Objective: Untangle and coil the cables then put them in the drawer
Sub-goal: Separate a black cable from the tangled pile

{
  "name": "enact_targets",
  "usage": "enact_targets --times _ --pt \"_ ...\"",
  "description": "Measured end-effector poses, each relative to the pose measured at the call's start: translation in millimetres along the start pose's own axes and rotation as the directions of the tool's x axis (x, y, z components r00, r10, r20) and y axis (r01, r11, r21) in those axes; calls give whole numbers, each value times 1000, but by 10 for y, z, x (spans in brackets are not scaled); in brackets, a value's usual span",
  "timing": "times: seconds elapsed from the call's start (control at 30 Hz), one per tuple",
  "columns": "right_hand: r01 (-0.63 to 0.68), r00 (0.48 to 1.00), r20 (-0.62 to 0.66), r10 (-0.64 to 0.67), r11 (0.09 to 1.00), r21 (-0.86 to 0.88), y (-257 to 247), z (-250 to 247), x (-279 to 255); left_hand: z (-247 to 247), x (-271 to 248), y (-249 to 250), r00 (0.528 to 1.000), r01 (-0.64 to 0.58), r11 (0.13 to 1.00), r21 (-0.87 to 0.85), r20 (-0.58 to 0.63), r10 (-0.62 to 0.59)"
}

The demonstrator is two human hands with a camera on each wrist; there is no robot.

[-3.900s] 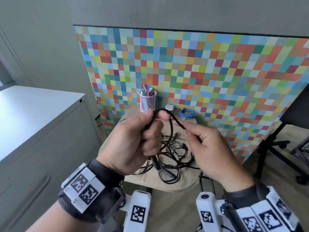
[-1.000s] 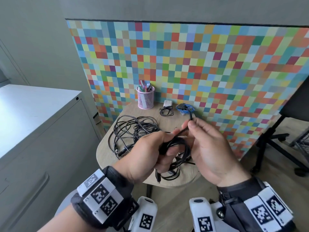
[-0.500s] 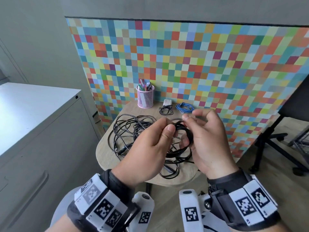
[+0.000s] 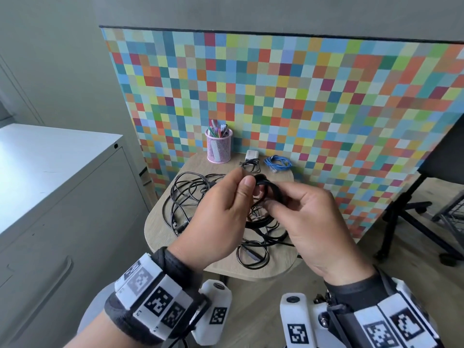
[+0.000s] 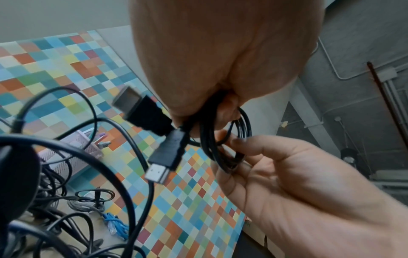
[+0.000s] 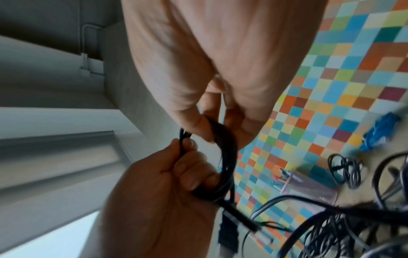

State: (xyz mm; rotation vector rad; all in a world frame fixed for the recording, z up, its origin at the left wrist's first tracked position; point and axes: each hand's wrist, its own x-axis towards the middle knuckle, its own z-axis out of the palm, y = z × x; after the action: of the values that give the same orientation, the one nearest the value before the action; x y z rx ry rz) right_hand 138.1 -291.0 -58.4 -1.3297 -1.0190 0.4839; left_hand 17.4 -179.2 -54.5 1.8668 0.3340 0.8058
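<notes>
A small coil of black cable [image 4: 272, 188] hangs above the round table, held between both hands. My left hand [image 4: 247, 182] pinches its top with thumb and fingers. My right hand [image 4: 275, 204] grips its lower right side with curled fingers. In the left wrist view the coil [image 5: 223, 150] shows two HDMI plugs [image 5: 165, 157] sticking out below my left palm. In the right wrist view the same loops [image 6: 226, 157] run between the fingers of both hands. A tangle of black cables [image 4: 187, 197] lies on the table under and left of my hands.
On the wooden table [image 4: 271, 271] near the chequered panel stand a pink pen cup [image 4: 218, 146], a white charger with a small black cable [image 4: 251, 160] and a coiled blue cable [image 4: 278, 164]. A grey drawer cabinet [image 4: 50, 197] is at left, an office chair [image 4: 414, 209] at right.
Over the last seconds the loose black cable has been wound into a tight coil. Since half a second ago my right hand has dropped to grip the coil's lower side.
</notes>
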Motion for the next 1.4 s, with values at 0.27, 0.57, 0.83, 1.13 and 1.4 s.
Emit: enact_targets --times 0.27,0.57,0.83,1.13,1.4 --pt "-33 996 -77 48 983 183 89 63 14 22 57 22 993 -115 965 236 30 111" --pt "250 909 -275 -312 938 -238 170 -20 109 47 134 -65 1000 -8 1000 -25 -30 7" --pt "239 838 -485 -248 968 -81 175 159 13 153 209 10 983 -140 980 139 -97 154" --pt "-78 946 -230 228 849 523 83 185 -61 225 247 30 979 -147 936 318 -88 184" --pt "-33 967 -218 132 914 405 1 82 -110 119 280 -7 978 -125 986 113 -151 141"
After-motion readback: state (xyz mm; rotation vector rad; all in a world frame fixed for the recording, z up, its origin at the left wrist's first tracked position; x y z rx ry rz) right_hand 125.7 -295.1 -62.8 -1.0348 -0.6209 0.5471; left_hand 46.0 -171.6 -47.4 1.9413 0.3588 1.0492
